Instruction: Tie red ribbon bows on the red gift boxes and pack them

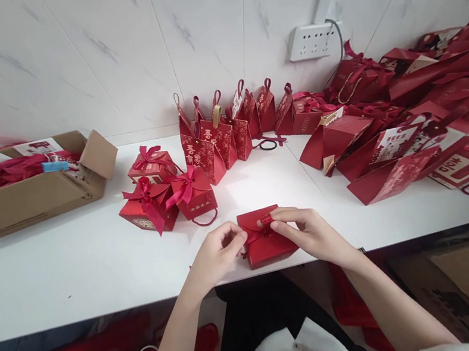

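A small red gift box [265, 244] sits at the near edge of the white table [74, 270], straight in front of me. A red ribbon [259, 233] runs across its top. My left hand [217, 254] pinches the ribbon at the box's left side, fingers closed. Pinching a loop of the same ribbon, my right hand [307, 229] rests over the box's right top. Three finished red boxes with bows [165, 196] stand just beyond, to the left.
A row of upright red gift bags [227, 131] lines the back wall. Flat red bags [416, 125] are heaped on the right. An open cardboard carton [23, 188] with red ribbon goods stands at the left. A wall socket [313, 40] is behind.
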A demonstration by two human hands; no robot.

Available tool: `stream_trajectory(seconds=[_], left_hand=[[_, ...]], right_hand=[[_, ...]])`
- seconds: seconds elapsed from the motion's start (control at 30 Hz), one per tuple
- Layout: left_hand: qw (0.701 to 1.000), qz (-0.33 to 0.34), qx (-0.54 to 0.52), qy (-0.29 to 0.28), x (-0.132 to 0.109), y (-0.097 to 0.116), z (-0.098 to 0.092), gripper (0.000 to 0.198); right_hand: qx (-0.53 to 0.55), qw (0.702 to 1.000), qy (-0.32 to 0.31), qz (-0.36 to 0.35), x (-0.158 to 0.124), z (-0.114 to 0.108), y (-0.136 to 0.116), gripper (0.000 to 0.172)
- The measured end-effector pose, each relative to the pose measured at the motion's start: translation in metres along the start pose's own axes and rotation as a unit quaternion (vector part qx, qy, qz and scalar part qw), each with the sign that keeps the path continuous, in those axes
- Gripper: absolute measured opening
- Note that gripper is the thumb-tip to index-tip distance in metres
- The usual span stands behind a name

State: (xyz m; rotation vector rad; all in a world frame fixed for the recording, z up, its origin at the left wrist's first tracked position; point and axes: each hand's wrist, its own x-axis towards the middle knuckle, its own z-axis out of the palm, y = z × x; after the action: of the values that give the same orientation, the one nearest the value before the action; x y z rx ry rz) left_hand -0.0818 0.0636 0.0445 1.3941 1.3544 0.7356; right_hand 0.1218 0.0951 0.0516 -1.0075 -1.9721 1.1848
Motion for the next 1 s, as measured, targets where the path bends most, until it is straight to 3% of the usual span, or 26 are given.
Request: stream_trajectory(seconds=[0.17,0.3,0.47,0.73,1.0], left_hand=[[0.998,0.033,0.044,0.014,-0.005,0.005,-0.002,0.015],[0.991,0.049,0.121,-0.011,-0.009,0.012,-0.003,0.015],[0.974,0.092,0.198,0.064,-0.002,0.019,0.004,0.026],[0.977,0.156,0.126,0.074,0.013,0.028,0.014,0.021],[0.976,0.155,0.108,0.111,0.015,0.026,0.015,0.020]], right_hand=[[-0.034,0.997,0.068,0.016,0.004,0.009,0.006,0.029],[-0.024,0.998,0.066,-0.007,0.004,0.010,0.009,0.027],[0.016,0.998,0.053,-0.039,0.003,0.008,0.008,0.024],[-0.005,0.999,0.019,-0.051,0.002,0.007,0.004,0.021],[0.014,0.998,0.060,0.004,0.001,0.005,0.007,0.018]])
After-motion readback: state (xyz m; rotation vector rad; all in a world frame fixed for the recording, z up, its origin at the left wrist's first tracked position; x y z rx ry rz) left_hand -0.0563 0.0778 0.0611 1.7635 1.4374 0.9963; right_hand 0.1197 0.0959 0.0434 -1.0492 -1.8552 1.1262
